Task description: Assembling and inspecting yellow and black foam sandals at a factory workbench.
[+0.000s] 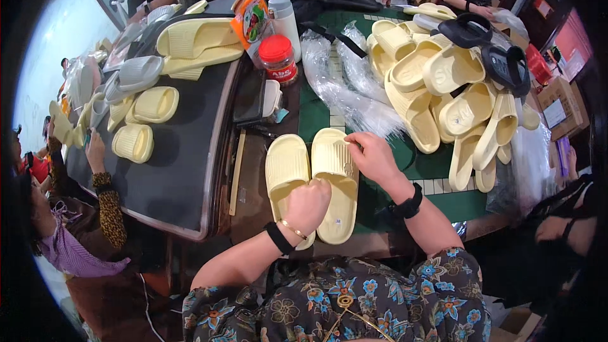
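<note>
Side by side in front of me lie two pale yellow slippers: the left slipper (285,159) and the right slipper (334,158), toes pointing away. My left hand (308,205) is closed over the inner edges of the pair, its knuckles at the rear edge of the right slipper's ribbed strap. What its fingers hold, if anything, is hidden. With thumb and forefinger together, my right hand (373,155) pinches at the outer front edge of that same strap. A small white sticker (338,220) marks the right slipper's heel.
A pile of yellow slippers (437,95) with black slippers (506,66) covers the right side. Clear plastic bags (345,85) lie ahead, beside a red-lidded jar (277,59) and white bottle (285,25). A black conveyor (171,171) carries slippers on the left. Other people work around.
</note>
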A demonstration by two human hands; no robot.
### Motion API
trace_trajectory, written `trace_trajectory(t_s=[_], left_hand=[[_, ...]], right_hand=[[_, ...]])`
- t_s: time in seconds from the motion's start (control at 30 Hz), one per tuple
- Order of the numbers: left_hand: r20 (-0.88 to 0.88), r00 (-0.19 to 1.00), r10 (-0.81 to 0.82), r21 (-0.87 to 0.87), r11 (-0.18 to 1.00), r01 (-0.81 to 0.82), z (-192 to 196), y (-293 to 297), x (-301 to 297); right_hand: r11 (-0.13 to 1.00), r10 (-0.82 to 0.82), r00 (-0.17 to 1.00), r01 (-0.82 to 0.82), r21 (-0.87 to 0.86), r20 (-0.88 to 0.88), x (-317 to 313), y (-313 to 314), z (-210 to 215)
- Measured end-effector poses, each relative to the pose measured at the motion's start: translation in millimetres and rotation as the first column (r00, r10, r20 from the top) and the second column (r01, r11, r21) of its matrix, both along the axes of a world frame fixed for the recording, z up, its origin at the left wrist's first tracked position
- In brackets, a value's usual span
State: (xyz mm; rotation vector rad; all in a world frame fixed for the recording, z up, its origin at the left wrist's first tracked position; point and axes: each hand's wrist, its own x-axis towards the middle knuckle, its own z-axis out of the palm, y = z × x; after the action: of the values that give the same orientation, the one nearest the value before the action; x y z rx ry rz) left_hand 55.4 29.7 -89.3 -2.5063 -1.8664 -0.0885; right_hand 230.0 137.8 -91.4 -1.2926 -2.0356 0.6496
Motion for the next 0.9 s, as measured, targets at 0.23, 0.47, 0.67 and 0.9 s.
trace_trajectory(t_s=[0.23,0.47,0.67,0.9], left_hand=[[-0.013,1.000,0.005,0.047,0.999,-0.005,-5.0,-1.0,1.2],[0.050,0.999,0.005,0.052,0.999,-0.008,-9.9,-0.3,-0.1],[0.055,0.998,-0.009,0.055,0.998,0.006,-10.9,-0.3,-2.0],[0.186,0.982,-0.003,-0.011,1.000,0.005,-2.4,-0.8,-5.7]], right_hand=[[0.972,0.036,0.987,0.001,-0.234,0.154,-16.3,30.0,4.0],[0.968,0.094,0.942,-0.011,-0.251,0.322,-43.5,44.5,3.7],[0.962,0.132,0.951,-0.055,-0.268,0.280,-63.6,53.0,-6.6],[0.961,0.144,0.960,-0.078,-0.267,0.240,-77.7,49.4,-19.6]])
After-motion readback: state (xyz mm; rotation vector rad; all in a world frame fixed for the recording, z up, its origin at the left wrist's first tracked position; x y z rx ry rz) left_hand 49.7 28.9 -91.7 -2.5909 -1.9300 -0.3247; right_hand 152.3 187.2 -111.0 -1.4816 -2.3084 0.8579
